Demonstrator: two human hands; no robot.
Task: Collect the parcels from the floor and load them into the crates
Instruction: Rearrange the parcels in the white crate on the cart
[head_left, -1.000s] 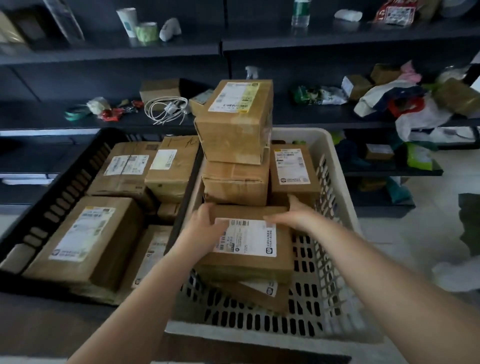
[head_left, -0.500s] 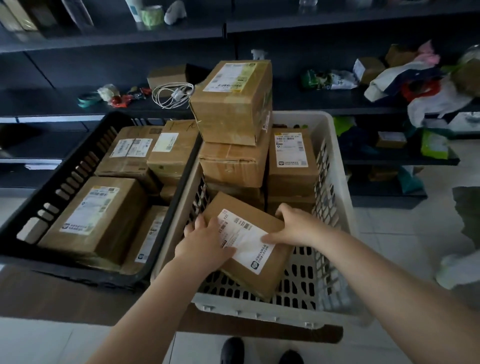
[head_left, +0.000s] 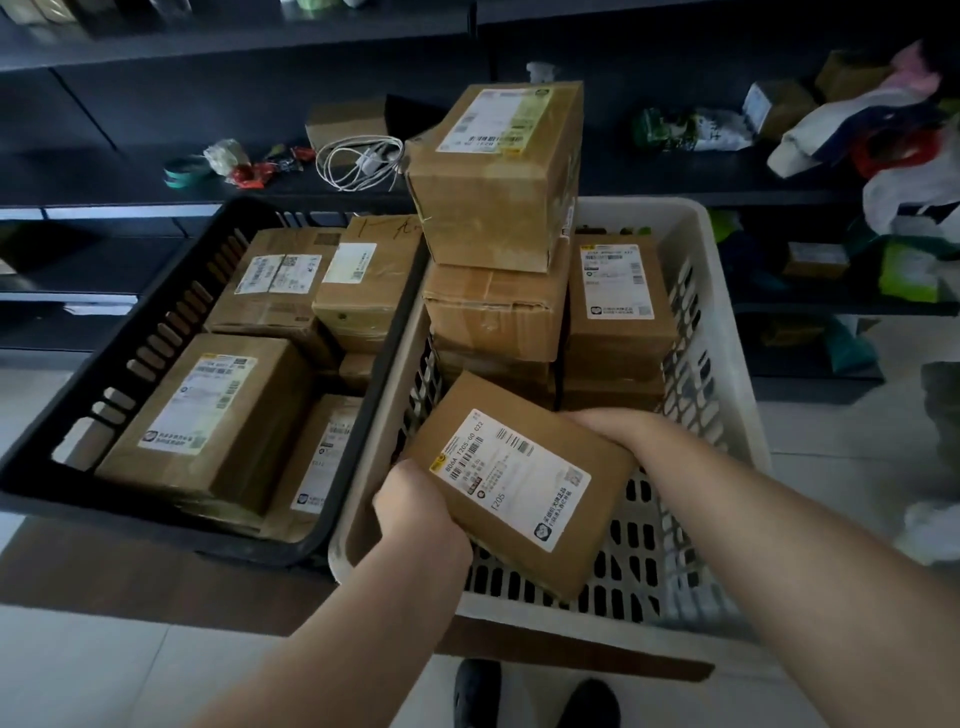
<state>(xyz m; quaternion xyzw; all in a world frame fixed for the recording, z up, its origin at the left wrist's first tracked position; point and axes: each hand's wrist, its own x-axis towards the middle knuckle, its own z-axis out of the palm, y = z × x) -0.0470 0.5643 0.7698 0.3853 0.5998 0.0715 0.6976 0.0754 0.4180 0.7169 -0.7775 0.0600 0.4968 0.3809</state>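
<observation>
- A flat cardboard parcel (head_left: 519, 483) is held by both hands over the near part of the white crate (head_left: 727, 364), tilted, with its white shipping label facing up.
- The parcel's near left corner is gripped by the left hand (head_left: 421, 512), with the fingers curled under the box and hidden from view.
- The parcel's far right edge is gripped by the right hand (head_left: 608, 428), with the fingers curled over that edge.
- Whether the parcel's lower edge touches the crate's slotted wall cannot be told.
- At the far end of the white crate, boxes are stacked in two columns. A large box (head_left: 493, 176) with a white and yellow label is set on top of the left column, well above the crate's rim. A worn box (head_left: 493, 312) wrapped in tape is seen directly under it.
- The right column is topped by a labelled box (head_left: 618, 291), just beside the worn box.
- A black crate (head_left: 171, 322) is placed just to the left of the white one, with their rims touching or nearly so.
- The black crate is filled with several parcels, among them a large labelled box (head_left: 208, 415) at the near left.
- Both crates are set on a low brown surface (head_left: 156, 582).
- Dark shelves (head_left: 234, 47) are seen behind the crates. A coiled white cable (head_left: 358, 161) and scattered small items are laid on them.
- Two dark shoes (head_left: 535, 696) are visible on the pale floor at the bottom edge.
</observation>
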